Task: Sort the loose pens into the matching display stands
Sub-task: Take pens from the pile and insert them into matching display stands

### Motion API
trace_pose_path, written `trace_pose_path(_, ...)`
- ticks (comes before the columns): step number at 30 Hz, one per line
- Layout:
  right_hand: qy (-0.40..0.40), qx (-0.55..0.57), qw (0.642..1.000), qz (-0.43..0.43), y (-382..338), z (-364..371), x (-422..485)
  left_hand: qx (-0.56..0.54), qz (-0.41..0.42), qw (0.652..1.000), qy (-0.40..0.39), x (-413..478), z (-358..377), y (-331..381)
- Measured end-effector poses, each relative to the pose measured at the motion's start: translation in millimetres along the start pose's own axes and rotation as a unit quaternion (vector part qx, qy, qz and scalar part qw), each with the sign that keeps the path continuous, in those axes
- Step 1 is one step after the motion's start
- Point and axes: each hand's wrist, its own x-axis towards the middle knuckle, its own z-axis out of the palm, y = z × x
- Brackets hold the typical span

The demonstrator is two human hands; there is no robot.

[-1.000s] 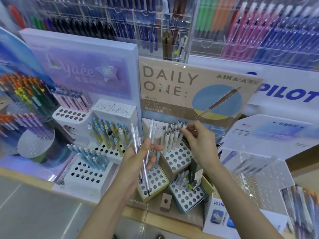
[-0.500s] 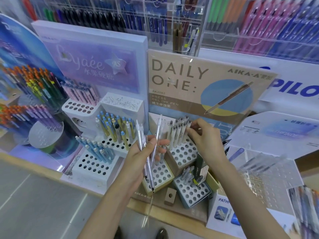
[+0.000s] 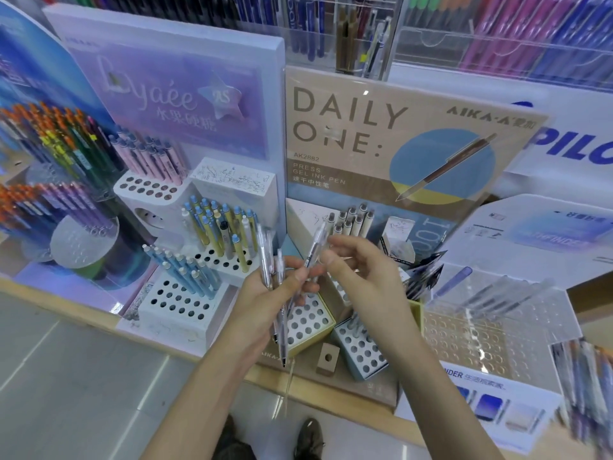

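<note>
Left grip (image 3: 275, 293): fingers and thumb curled round a bundle of clear pens (image 3: 267, 257), caps up, tips down past the heel of the palm.

One clear pen (image 3: 316, 242) tilted out of the bundle toward the right, lower end tucked under the left thumb.

Right grip (image 3: 368, 277): fingers curled, thumb and forefinger tips right at the tilted pen. Pinching or only touching: cannot tell.

Both grips in front of the beige stand (image 3: 398, 134), above its yellow-edged hole block (image 3: 308, 322). Grey-blue hole block (image 3: 361, 350) just right of that. Small wooden cube (image 3: 327, 358) at the front between the two.

Beige pens (image 3: 351, 220) upright in the rear block, just behind the right fingertips.

Lilac stand (image 3: 166, 94) to the left, with pink pens (image 3: 149, 157) on the top tier, yellow-and-blue pens (image 3: 215, 227) in the middle and pale blue pens (image 3: 185, 270) lowest.

Clear acrylic stand (image 3: 464, 330) to the right, holding a few clear pens, blurred.

All stands on a wood-edged worktop (image 3: 66, 303). Shoes (image 3: 308, 436) on the floor below.
</note>
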Motion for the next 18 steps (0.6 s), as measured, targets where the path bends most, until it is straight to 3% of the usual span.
trace_pose_path(4, -0.012, 0.067, 0.997, 0.038, 5, 13, -1, 0.005, -0.018, 1.0, 0.001, -6, -11, -6)
trace_pose_path(14, 0.044, 0.049, 0.997, 0.047, 30, 39, -21, 0.043, -0.015, 0.999, -0.015, -19, -37, -25)
trace_pose_path(18, 0.107, 0.003, 0.994, 0.024, 38, 28, -24, 0.053, -0.014, 0.998, -0.018, -20, -52, -30)
